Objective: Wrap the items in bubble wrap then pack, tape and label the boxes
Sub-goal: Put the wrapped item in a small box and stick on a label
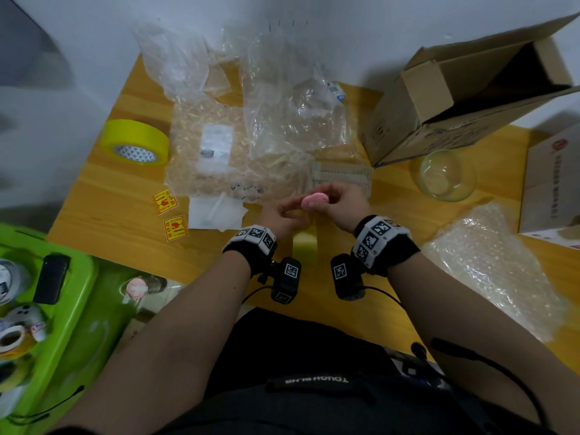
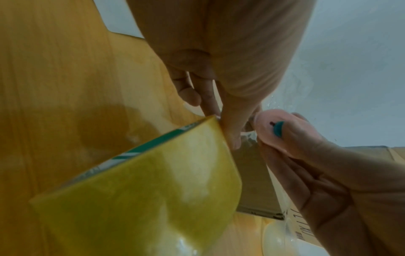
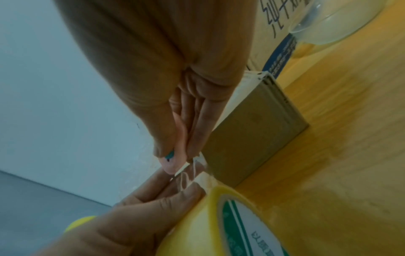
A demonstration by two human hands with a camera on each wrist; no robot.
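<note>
Tape roll (image 1: pixel 305 246) stood on edge on the bench (image 1: pixel 125 196), between both wrists.
Its pulled end is pinched by the left hand (image 1: pixel 282 215); a pink cutter (image 1: pixel 314 200) is gripped by the right hand (image 1: pixel 342 205).

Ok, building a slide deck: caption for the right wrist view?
Right hand holds a small pink cutter to tape pulled from the yellow tape roll by left hand.

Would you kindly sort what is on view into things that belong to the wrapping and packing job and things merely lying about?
For the job:
- pink cutter in the right hand
- tape roll held by the left hand
- bubble wrap
- open carton
- glass bowl
- fragile stickers

Lying about:
- black phone in the green tray
- empty plastic bags
</note>
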